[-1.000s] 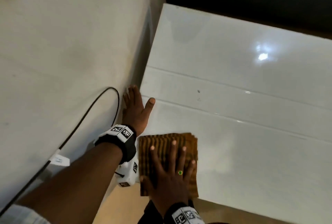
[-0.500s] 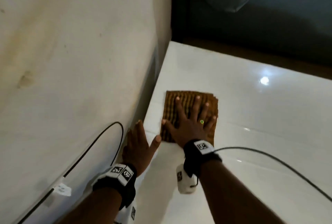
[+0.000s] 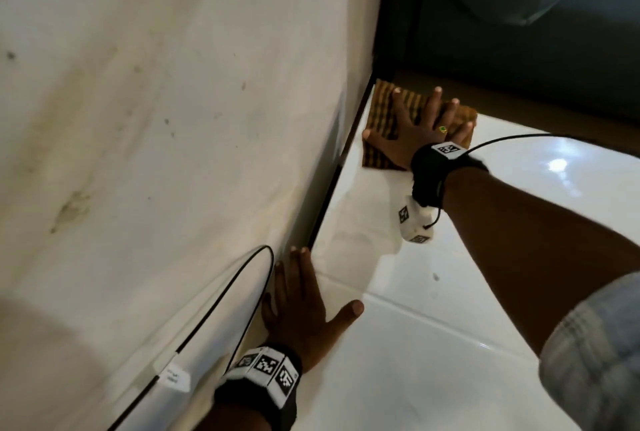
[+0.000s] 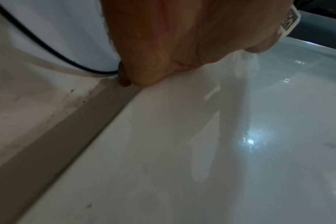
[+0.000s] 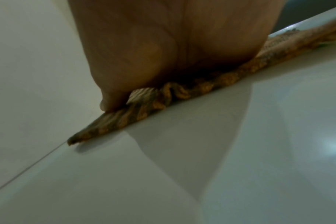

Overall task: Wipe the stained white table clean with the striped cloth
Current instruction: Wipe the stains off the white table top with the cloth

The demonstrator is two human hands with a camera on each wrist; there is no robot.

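The orange-and-brown striped cloth [image 3: 381, 115] lies flat at the far left corner of the glossy white table [image 3: 450, 344]. My right hand [image 3: 420, 127] presses down on it with fingers spread and straight. In the right wrist view the palm sits on the bunched cloth [image 5: 163, 97], on the table [image 5: 182, 174]. My left hand [image 3: 301, 306] rests flat on the table's left edge, fingers straight, thumb out, close to the wall. A small dark speck [image 3: 435, 277] marks the table between the two arms. In the left wrist view faint streaks show on the table [image 4: 182, 151].
A stained cream wall [image 3: 156, 119] runs along the table's left edge with a narrow gap [image 4: 58, 144]. A black cable [image 3: 221, 299] with a white tag [image 3: 173, 378] hangs on the wall. Another cable [image 3: 519, 137] runs from my right wrist. Dark furniture [image 3: 519, 32] stands beyond the far edge.
My right hand has pushed the cloth away from me, from the near edge up to the far left corner. The left hand has stayed at the table's left edge.
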